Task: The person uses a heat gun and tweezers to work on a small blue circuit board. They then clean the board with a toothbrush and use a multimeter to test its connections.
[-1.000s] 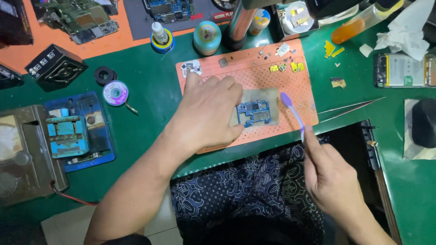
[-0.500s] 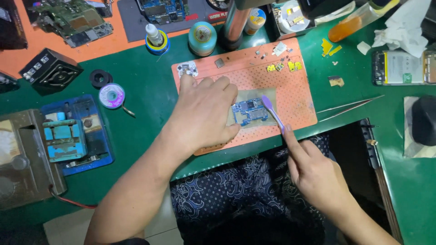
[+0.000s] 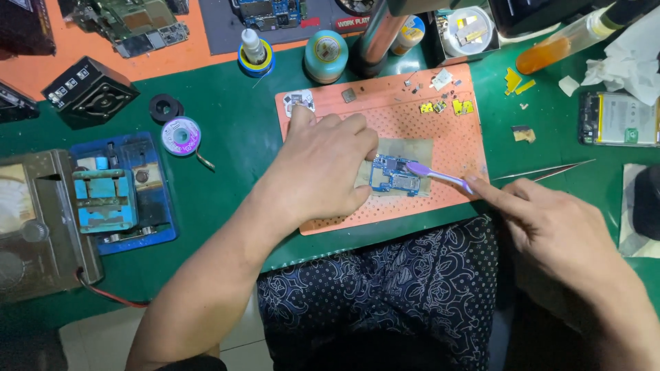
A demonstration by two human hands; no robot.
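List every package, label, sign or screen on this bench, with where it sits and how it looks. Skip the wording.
Flat battery pack: far right on the green mat, rectangular, pale label face, yellow strip.
Red label strip: top centre, edge of the dark grey mat, white print.
Round tin: above the orange pad, teal, circular lid sticker.
Analogue meter: far left, grey box, pale dial face.
No lit screen shows.

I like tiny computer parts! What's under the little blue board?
The blue board lies on a grey pad on the orange mat. The left hand hides its left edge.
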